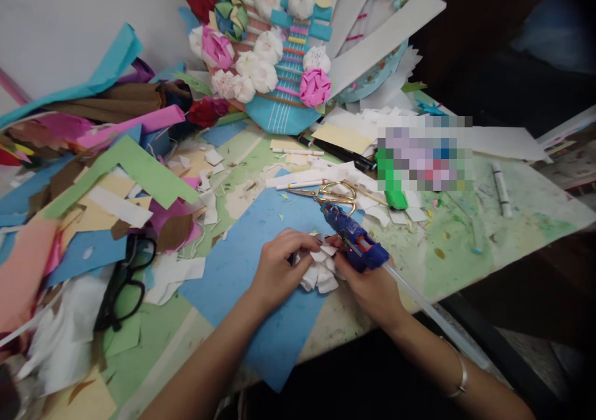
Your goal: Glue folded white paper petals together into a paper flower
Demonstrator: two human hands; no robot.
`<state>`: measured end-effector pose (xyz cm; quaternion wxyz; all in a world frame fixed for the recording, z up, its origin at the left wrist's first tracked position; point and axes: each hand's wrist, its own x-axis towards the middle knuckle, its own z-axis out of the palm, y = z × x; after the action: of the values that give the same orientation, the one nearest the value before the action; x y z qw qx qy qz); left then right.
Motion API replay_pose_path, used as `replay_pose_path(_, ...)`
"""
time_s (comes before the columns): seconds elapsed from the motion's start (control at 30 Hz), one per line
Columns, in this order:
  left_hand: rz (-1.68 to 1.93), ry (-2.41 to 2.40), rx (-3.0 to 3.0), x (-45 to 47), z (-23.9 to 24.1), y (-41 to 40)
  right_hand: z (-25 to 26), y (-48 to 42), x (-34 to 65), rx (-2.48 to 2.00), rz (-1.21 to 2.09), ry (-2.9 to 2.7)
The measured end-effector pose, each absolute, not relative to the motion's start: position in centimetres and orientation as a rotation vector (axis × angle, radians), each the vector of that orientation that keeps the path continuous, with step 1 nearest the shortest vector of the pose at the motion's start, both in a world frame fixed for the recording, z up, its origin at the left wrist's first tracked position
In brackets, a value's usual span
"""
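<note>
A: Largest item first.

B: The tabletop (447, 252), green and stained; its left edge runs out of view beneath paper scraps (107, 246).

A: Next?

B: A blue sheet (237, 271) at the near edge, one corner projecting past it. Nearer the far edge, pixelation masks a lilac article (419, 153).

A: Condition of the hands?

B: Both partly closed. The right hand (375, 289) is curled around a blue glue gun (356, 240), whose handle is hidden. The left hand (282, 261) pinches between thumb and fingers.

A: Smaller items?

B: Gold-handled scissors (342, 190) lie just beyond the gun's nozzle. The pinched piece, a white paper flower (321, 274), sits over the blue sheet, right fingertips at its side; fingers cover part of it.

A: Writing?

B: Markings on the white marker (501, 190), near the tabletop's right corner, are too small to read.
</note>
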<state>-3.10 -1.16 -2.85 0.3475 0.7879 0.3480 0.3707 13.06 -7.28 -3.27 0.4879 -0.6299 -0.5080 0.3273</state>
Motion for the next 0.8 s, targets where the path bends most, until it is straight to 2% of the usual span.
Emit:
replay_pose_path(0.43,0.789,0.955,1.936,-2.6,-2.8,-1.2,-3.0,-7.0,14.1,-1.543,0.845,-1.150)
replay_pose_path(0.8,0.726,0.975,1.862,-2.3,-3.0,-1.0,1.5,-11.8,17.7,-1.598,0.987,-1.161)
